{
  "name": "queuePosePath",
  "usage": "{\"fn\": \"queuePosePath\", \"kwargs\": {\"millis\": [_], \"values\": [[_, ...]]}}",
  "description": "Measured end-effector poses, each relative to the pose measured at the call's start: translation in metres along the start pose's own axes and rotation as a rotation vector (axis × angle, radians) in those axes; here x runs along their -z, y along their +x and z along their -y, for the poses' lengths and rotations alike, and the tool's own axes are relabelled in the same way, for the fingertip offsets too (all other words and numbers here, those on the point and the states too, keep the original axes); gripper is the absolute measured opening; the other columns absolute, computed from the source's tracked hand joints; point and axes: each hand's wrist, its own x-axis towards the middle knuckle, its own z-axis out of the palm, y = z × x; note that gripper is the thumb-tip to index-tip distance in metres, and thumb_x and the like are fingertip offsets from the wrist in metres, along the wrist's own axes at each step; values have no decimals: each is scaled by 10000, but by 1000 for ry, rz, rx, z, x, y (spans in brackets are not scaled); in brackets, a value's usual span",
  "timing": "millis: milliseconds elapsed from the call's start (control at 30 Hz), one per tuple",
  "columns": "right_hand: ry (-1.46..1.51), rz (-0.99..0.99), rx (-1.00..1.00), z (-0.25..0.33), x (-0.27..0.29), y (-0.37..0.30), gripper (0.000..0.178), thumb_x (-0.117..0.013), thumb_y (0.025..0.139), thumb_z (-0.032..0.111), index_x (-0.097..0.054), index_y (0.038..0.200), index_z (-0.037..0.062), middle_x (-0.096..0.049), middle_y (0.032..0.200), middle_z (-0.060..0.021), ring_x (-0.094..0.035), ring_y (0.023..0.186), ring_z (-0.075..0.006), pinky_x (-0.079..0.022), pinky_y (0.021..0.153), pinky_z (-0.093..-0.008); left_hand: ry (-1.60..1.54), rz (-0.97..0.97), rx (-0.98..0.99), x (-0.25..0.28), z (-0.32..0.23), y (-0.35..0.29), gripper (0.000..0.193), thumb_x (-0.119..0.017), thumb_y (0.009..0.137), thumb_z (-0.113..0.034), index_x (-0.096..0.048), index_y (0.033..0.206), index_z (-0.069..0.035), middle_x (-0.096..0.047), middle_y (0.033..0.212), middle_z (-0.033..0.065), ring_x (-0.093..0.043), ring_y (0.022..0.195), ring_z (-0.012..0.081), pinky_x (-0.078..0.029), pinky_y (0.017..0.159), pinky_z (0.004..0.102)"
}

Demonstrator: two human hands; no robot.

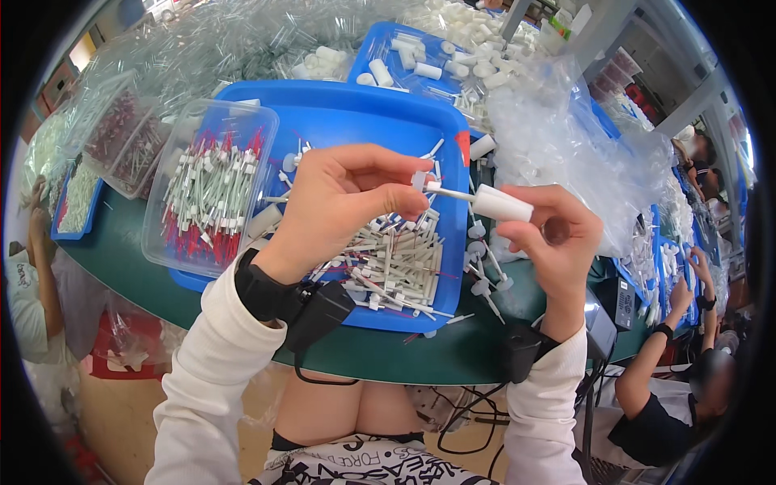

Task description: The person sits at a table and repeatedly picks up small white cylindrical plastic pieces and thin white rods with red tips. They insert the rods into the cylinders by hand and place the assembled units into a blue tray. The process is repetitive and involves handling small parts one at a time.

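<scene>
Above the blue tray's (339, 95) right rim, the thin rod (454, 194) and white sleeve (501, 204) look light, smooth and stiff, the rod perhaps breakable, so 2 end grips suit: the left hand (343, 194) pinches its capped end, the right hand's (558, 238) fingertips close around the sleeve. Green table (388, 364) lies beneath the tray, co-workers to both sides.

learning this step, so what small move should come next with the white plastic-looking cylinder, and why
Perhaps ease the white plastic-looking cylinder along the thin off-white rod toward the left hand: the right hand holds the cylinder, the left pinches the translucent pale piece at the rod's other end, and bare rod shows between them.
</scene>
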Motion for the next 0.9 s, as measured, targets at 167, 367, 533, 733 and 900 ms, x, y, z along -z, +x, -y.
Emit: {"fn": "queuePosePath", "kwargs": {"millis": [167,367,533,733,900], "values": [[68,-90,201,-1,-10,7,262,-739,665,18,-666,917,21,-663,726,0,-478,535,5,-292,458,-162,-2,-29,13,-4,0,1,250,-602,761,48,-598,1010,69,-643,919,164,-623,762,161,-520,706,276],[-119,-10,144,-1,-6,5,276,-707,691,3,-650,962,14,-671,761,2,-469,533,10,-278,443,-152,57,-12,-88,-2,2,0,254,-608,742,81,-599,995,66,-635,946,169,-629,816,178,-519,748,284],[-66,-21,111,1,-11,4,272,-696,709,11,-640,975,14,-669,771,-24,-490,568,13,-277,439,-146,44,-38,-127,-3,5,1,251,-600,737,104,-596,985,68,-629,962,172,-627,845,185,-515,773,280],[217,-106,0,-4,-17,3,265,-712,701,21,-655,960,24,-673,809,-38,-467,561,2,-291,445,-159,38,-38,-102,-3,3,0,248,-610,730,109,-592,974,72,-627,966,167,-627,851,190,-518,773,283],[13,58,67,-9,-8,2,264,-751,660,43,-684,916,38,-675,778,-14,-453,544,2,-264,443,-159,9,73,-78,-6,3,-1,256,-632,720,107,-601,972,73,-633,945,160,-627,855,186,-524,759,280]]}}
